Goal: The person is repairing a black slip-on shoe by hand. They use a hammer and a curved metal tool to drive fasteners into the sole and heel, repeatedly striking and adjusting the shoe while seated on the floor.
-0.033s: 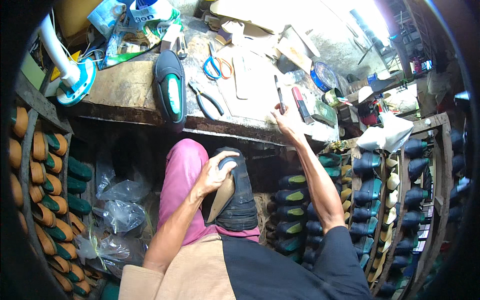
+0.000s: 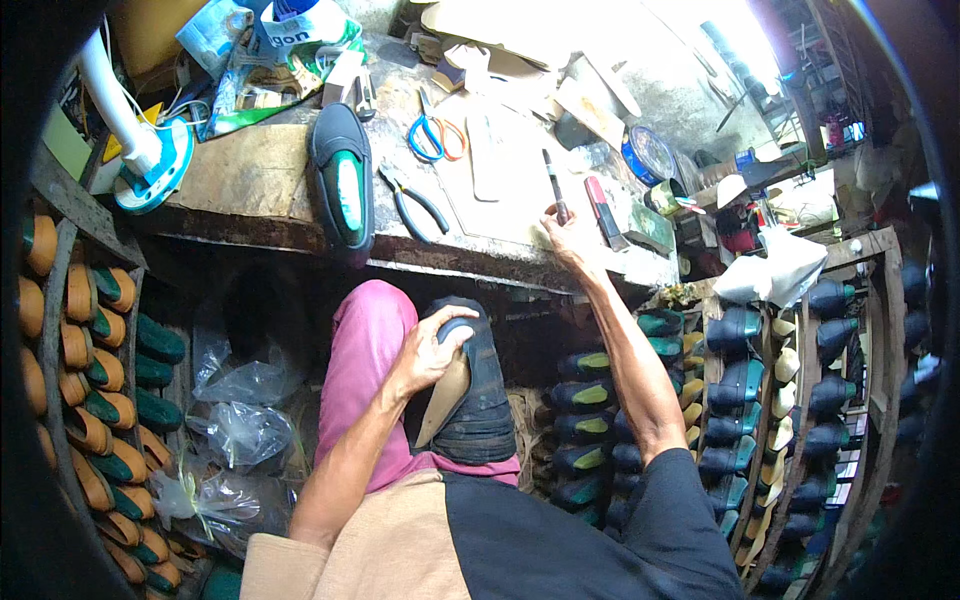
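My left hand (image 2: 428, 350) is closed around the dark rounded end of a shoe (image 2: 447, 395), which rests on my dark-covered right thigh with its tan underside showing. At the front of the workbench, my right hand (image 2: 572, 238) has its fingers closed on a slim dark pen-like tool (image 2: 554, 178) that points away from me; its exact kind is unclear. Just right of it lies a red-handled flat-bladed tool (image 2: 606, 212). A finished-looking dark loafer (image 2: 340, 180) with a green insole sits at the bench edge, beside pliers (image 2: 415, 205) and scissors (image 2: 435, 135) with blue and orange handles.
Racks of tan and green shoes (image 2: 100, 400) stand at left, dark shoes (image 2: 730, 390) at right. Clear plastic bags (image 2: 245, 430) lie low on the left. A white lamp stand (image 2: 125, 120), a round blue tin (image 2: 648, 155) and a green block (image 2: 648, 222) occupy the worn workbench (image 2: 245, 165).
The slim tool in my right hand has tilted slightly to the left. My left hand and the shoe stay practically where they were.
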Available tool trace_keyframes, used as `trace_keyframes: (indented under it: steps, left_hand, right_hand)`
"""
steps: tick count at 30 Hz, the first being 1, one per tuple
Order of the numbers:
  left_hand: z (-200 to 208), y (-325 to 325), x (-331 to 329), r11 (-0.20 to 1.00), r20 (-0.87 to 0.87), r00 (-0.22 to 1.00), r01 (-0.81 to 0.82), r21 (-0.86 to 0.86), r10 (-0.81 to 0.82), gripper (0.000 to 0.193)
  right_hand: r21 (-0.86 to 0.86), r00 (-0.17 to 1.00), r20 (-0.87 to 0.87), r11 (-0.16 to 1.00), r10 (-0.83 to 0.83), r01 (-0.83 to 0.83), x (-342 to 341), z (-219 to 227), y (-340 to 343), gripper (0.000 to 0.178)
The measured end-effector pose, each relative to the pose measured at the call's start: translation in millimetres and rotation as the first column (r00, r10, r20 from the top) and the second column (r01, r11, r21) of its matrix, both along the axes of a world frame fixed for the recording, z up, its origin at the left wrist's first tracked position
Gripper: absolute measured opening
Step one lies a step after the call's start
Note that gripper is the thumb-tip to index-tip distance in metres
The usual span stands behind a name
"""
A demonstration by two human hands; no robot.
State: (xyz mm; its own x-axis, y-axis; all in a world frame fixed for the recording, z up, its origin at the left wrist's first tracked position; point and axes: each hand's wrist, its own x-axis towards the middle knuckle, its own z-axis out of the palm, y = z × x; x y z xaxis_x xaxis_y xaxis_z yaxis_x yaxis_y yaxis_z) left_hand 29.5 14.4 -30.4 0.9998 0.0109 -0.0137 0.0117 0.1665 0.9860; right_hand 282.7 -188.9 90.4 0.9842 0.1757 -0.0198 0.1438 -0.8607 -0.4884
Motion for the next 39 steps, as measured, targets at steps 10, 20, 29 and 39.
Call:
trace_keyframes:
  steps: [10, 20, 29, 39]
  left_hand:
    - [35, -10, -12, 0.973, 0.050, 0.993, -0.115, 0.201, 0.107, 0.026]
    - [29, -12, -18, 0.957, 0.032, 0.993, -0.119, 0.265, 0.115, 0.070]
    - [33, -19, -17, 0.959, -0.095, 0.994, -0.021, 0.284, 0.050, 0.087]
    - [30, -19, -16, 0.950, -0.151, 0.988, 0.023, 0.310, 0.026, 0.087]
  right_hand:
    - [-0.262, 0.902, 0.398, 0.963, 0.167, -0.062, 57, -77, 27, 0.031]
    - [0.378, 0.929, -0.214, 0.902, 0.302, -0.207, -107, -26, 33, 0.017]
    - [0.687, 0.882, -0.423, 0.708, 0.206, 0.164, -211, -33, 14, 0.017]
    - [0.627, 0.896, -0.369, 0.778, 0.245, 0.045, -208, -32, 14, 0.015]
